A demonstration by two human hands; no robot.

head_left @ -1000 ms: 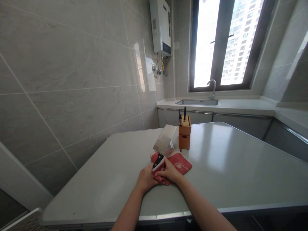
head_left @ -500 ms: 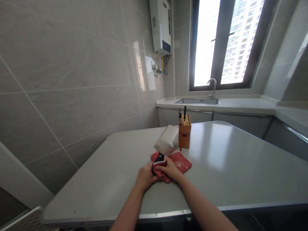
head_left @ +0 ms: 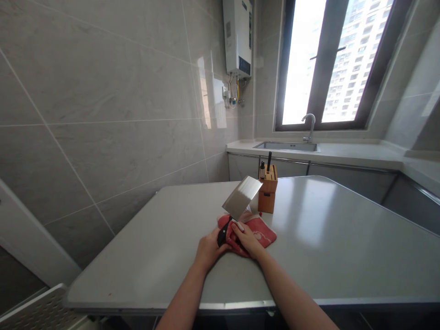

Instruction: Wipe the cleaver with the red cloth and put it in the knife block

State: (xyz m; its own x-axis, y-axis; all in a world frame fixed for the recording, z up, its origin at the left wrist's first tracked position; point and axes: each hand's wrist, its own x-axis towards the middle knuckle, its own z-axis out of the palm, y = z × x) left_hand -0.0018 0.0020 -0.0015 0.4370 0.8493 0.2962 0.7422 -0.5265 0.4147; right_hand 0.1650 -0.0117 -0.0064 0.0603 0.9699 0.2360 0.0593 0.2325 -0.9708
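My left hand (head_left: 208, 250) is closed around the black handle of a cleaver (head_left: 241, 197), whose wide steel blade tilts up and away toward the knife block. My right hand (head_left: 246, 239) presses a red cloth (head_left: 261, 230) against the handle where it meets the blade, fingers closed on the fabric. The rest of the cloth lies flat on the grey table (head_left: 323, 238). A wooden knife block (head_left: 268, 195) stands just beyond the blade, with two dark handles sticking out of its top.
A tiled wall runs along the table's left side. Behind the table a counter holds a steel sink (head_left: 287, 146) and tap (head_left: 311, 124) under a window. A white water heater (head_left: 238, 36) hangs on the wall. A white perforated rack (head_left: 34, 311) shows at bottom left.
The cleaver's blade has turned and lifted a little, its flat face now catching more light. My right hand with the cloth has slid up the handle toward the blade. The camera shifted slightly.
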